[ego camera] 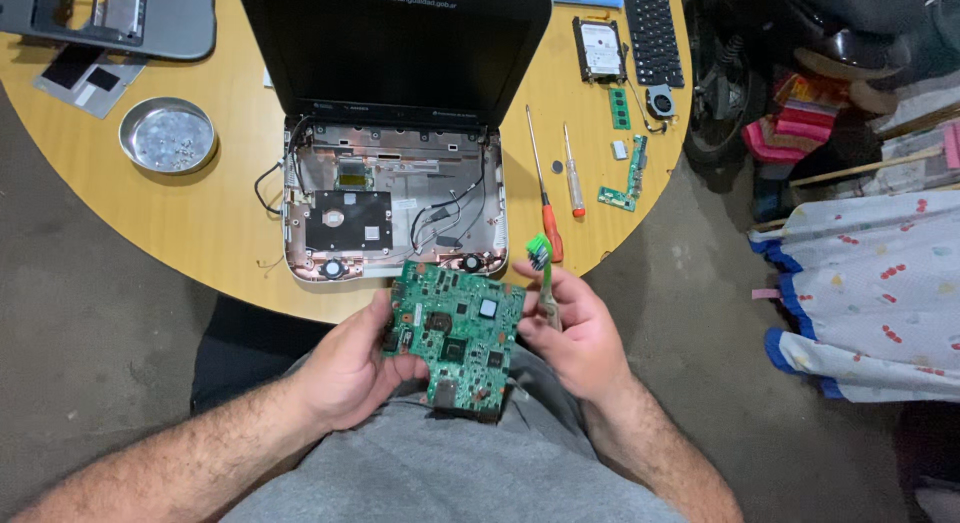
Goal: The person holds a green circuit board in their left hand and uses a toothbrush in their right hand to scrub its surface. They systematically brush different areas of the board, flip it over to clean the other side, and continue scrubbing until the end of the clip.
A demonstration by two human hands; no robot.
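Holding a green circuit board (455, 338) above my lap, I grip its left edge with my left hand (350, 368), fingers curled around the rim. The board is flat, roughly rectangular and rigid, with a matte green face densely set with small components: several square black chips, one chip with a pale glossy top, and a dull metal block near the lower edge. My right hand (580, 333) steadies the board's right edge and at the same time grasps a toothbrush (543, 273), its green bristled head pointing up and its pale handle clamped between thumb and fingers.

The board sits just in front of the near edge of the round wooden table (220, 223), which has a smooth, light-yellow laminate surface. On it lies one opened laptop (395, 183): black lid raised, lower shell bare, showing pinkish plastic walls, a black metal plate, loose black wires and two small round speakers at the front corners.

Right of the laptop lie two screwdrivers: one long with an orange handle (545, 208), one shorter with a clear handle and orange tip (572, 173). Beyond them I count one hard drive (599, 49) with a silver label, one black keyboard (652, 31), one small round fan (659, 101), one green memory stick (620, 108) and one narrow green board strip (630, 173).

To the left stands one shallow round metal dish (167, 134) holding small screws. A second grey laptop shell (120, 18) lies at the far left corner.
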